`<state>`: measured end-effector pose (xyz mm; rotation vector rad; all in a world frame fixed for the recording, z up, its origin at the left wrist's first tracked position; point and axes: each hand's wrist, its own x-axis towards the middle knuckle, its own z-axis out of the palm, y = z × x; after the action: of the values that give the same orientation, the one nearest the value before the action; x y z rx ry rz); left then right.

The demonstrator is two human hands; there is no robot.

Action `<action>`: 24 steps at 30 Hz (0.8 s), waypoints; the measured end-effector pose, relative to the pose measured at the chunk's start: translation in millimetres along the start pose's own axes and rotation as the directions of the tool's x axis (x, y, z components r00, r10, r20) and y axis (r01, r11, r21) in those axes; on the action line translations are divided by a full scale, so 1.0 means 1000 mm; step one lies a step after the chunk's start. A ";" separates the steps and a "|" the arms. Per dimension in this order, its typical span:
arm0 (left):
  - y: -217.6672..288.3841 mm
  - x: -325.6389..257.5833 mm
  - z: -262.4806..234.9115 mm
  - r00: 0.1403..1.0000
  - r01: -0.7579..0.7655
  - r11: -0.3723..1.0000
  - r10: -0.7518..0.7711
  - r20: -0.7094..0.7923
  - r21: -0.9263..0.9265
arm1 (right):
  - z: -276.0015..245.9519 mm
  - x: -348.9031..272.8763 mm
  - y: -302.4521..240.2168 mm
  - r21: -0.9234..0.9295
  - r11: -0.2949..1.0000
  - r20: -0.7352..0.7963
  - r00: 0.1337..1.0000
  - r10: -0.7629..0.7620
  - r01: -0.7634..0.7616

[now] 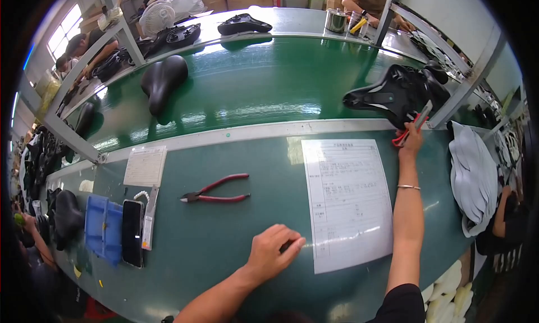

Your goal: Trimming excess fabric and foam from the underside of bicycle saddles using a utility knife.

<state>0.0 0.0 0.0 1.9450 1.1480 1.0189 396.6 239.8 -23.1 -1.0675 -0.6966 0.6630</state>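
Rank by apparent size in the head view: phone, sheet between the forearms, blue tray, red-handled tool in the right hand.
Largest to smallest:
1. Sheet
2. Blue tray
3. Phone
4. Red-handled tool, partly covered by the right hand

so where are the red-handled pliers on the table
In the head view, the red-handled metal pliers lie left of centre on the green tabletop, beyond the bare left hand.

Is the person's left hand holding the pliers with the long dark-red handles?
No, the pliers lie on the green tabletop, apart from the left hand.
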 end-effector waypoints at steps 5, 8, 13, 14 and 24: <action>0.001 0.004 0.001 0.975 0.189 0.955 -0.210 -0.073 -0.228 | 0.032 -0.118 -0.028 0.210 0.963 0.179 0.975 0.134 -0.171; 0.005 -0.003 0.002 0.933 0.095 0.908 -0.224 -0.282 -0.408 | 0.056 -0.243 -0.068 0.209 0.892 0.265 0.901 0.343 -0.401; 0.023 -0.037 -0.033 0.819 -0.085 0.743 -0.327 -0.471 -0.664 | 0.049 -0.388 -0.116 -0.219 0.720 0.580 0.505 0.639 -0.659; 0.023 -0.046 -0.049 0.806 -0.102 0.709 -0.352 -0.476 -0.698 | 0.046 -0.400 -0.122 -0.320 0.737 0.636 0.442 0.633 -0.595; 0.049 -0.115 -0.170 0.761 0.493 0.487 -0.643 0.086 -0.721 | 0.044 -0.397 -0.158 -0.113 0.652 0.950 0.273 -0.149 0.750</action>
<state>-163.0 -99.4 89.3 0.7445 1.1452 1.0578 142.2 -94.6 64.7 -0.8458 -2.2474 0.4209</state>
